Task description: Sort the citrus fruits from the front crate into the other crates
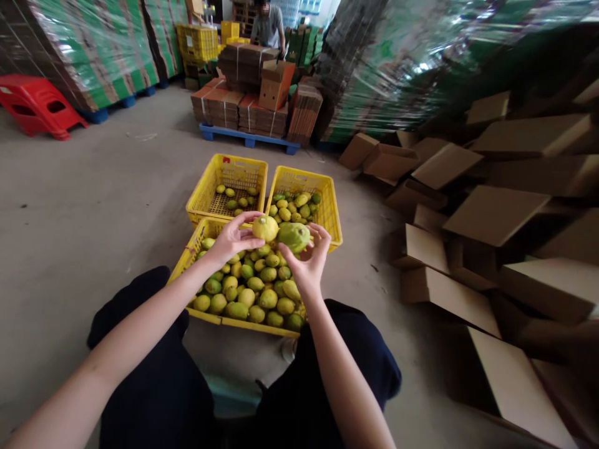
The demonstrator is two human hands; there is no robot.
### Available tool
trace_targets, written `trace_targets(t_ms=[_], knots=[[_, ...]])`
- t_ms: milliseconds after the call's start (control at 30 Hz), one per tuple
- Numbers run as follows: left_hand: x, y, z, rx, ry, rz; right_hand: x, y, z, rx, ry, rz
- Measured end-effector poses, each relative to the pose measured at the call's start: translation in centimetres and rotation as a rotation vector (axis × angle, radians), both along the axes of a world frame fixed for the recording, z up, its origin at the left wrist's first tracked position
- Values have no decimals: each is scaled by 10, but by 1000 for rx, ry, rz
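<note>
In my left hand [236, 237] is a yellow lemon [265, 228], gripped between thumb and fingers. My right hand [311, 262] is closed round a greener, bumpy lemon [294, 236], side by side with the yellow one. Both are held up over a yellow crate [224, 320] full of yellow and green lemons [255, 284]. Behind it on the left stands a second yellow crate [196, 203] with several lemons on its bottom. Beside that, a third yellow crate [334, 215] holds more lemons, partly hidden by my right hand.
Loose cardboard boxes [496, 215] are heaped along the right. Ahead, a blue pallet [250, 138] bears bundled flat cartons [218, 106], with a person [269, 28] behind. A red stool [40, 106] stands at the left, near wrapped green stacks [103, 50].
</note>
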State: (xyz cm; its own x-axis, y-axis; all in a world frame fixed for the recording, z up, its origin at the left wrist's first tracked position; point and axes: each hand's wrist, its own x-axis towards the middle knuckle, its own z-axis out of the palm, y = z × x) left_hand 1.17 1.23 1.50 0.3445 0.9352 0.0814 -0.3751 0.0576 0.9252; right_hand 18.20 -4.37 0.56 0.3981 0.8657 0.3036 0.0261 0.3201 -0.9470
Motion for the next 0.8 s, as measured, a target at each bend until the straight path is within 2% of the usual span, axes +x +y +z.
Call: trace_targets(t_ms=[167, 300, 367, 500, 667, 800], knots=[[1, 3, 0, -268, -225, -41, 1, 7, 2, -176, 578, 328], [3, 0, 5, -442, -287, -184, -1, 9, 3, -306, 751, 536], [6, -4, 5, -478, -322, -204, -2, 8, 0, -305, 791, 556], [11, -10, 0, -515, -379, -135, -4, 7, -2, -306, 874, 581], [12, -8, -6, -614, -420, -55, -3, 8, -1, -370, 942, 524], [11, -5, -6, -646, -417, -50, -4, 10, -1, -380, 966, 540]])
